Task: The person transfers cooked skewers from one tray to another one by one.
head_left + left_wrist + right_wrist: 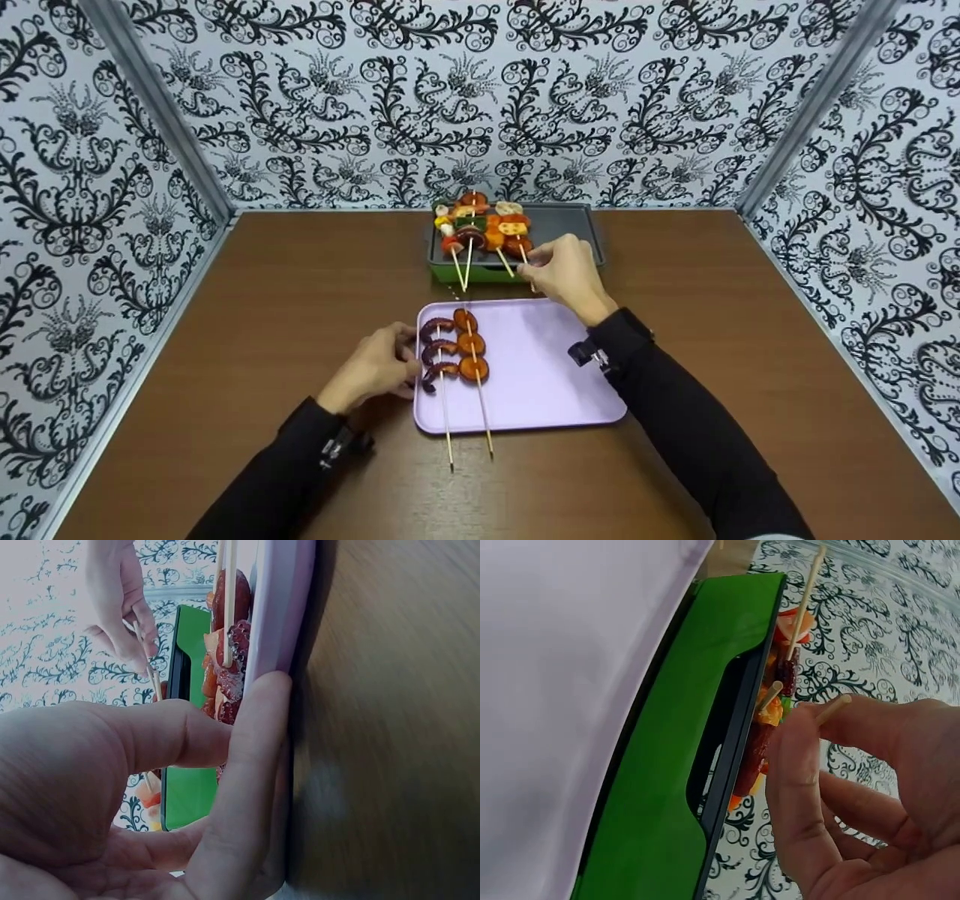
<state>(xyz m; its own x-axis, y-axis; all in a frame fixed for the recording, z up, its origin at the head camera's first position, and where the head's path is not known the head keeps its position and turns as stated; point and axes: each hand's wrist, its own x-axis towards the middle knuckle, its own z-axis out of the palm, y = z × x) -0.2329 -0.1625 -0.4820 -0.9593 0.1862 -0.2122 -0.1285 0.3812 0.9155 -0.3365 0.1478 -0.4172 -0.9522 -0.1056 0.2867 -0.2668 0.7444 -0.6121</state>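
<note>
Black-and-white scroll-patterned walls (480, 97) enclose a brown wood-grain counter (300, 277). The left hand (377, 365) grips the left rim of a lilac tray (547, 360) bearing two skewers; behind, at a green-sided grill (566, 225), the right hand (568, 274) pinches the rightmost loaded skewer (514, 228).

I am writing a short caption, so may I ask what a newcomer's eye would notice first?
Probably the pale purple tray on the brown table, with two skewers lying along the tray's left side. Just beyond, the right hand pinches a skewer's stick at the green-sided grill.
</note>
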